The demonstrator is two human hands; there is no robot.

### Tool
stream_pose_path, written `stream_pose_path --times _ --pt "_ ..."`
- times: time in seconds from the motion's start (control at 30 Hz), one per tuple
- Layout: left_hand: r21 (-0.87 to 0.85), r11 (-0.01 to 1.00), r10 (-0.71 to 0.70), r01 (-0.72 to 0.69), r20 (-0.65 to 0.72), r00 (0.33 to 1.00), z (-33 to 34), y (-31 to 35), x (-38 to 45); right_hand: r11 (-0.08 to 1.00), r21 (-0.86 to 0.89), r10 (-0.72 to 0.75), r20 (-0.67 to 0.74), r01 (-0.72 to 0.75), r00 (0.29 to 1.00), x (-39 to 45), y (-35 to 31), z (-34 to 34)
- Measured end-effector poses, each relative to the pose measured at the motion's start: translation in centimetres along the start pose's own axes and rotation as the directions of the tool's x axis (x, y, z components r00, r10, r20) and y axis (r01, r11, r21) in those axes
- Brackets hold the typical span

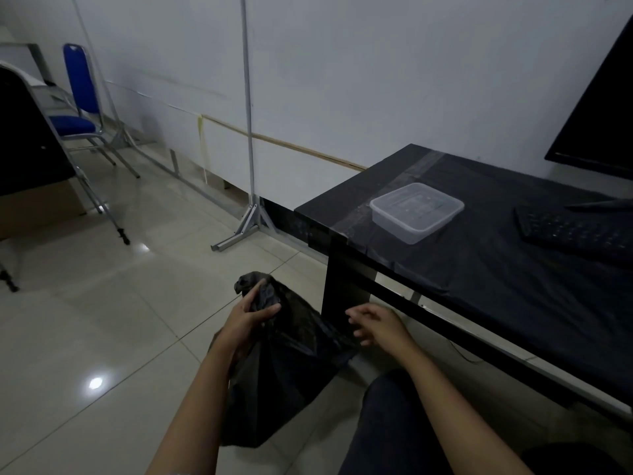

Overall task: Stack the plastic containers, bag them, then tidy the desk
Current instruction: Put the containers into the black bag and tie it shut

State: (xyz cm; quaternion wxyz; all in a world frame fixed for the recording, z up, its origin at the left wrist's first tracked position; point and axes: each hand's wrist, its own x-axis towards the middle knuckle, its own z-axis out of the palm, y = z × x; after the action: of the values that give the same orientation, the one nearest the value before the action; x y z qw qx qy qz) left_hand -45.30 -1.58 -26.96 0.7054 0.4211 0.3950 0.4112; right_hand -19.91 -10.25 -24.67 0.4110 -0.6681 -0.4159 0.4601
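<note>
I sit in an office: a desk (513, 286) with keyboard (575, 234) and monitor (603, 108), a blue chair (80, 97).

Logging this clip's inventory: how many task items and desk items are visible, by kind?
Clear rectangular plastic container, on the desk: 1
Black plastic bag, gripped by the left hand: 1
Black keyboard: 1
Black monitor: 1
Total: 4

One view only, from my head, aimed forward and down. My left hand (248, 315) and right hand (378, 323) sit close below the lens; the desk (496, 269) lies to my right, the wall (342, 80) farther ahead.
</note>
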Motion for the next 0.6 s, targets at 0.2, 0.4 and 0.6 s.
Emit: stream_pose_path --times 0.2,0.4,0.6 --pt "0.091 0.995 0.048 -0.049 0.014 0.999 0.2 0.9 -0.5 0.97 -0.143 -0.188 0.067 0.196 0.98 -1.2 -4.1 0.3" --pt "0.132 0.988 0.066 -0.074 0.066 0.996 -0.2 1.5 -0.7 0.856 -0.202 -0.481 0.025 0.476 0.876 -4.0 -9.5 0.9" --pt "0.145 0.986 0.071 -0.087 0.111 0.991 0.6 2.2 -0.9 0.59 -0.494 -0.802 -0.447 0.639 0.395 -3.5 -13.5 -1.4"
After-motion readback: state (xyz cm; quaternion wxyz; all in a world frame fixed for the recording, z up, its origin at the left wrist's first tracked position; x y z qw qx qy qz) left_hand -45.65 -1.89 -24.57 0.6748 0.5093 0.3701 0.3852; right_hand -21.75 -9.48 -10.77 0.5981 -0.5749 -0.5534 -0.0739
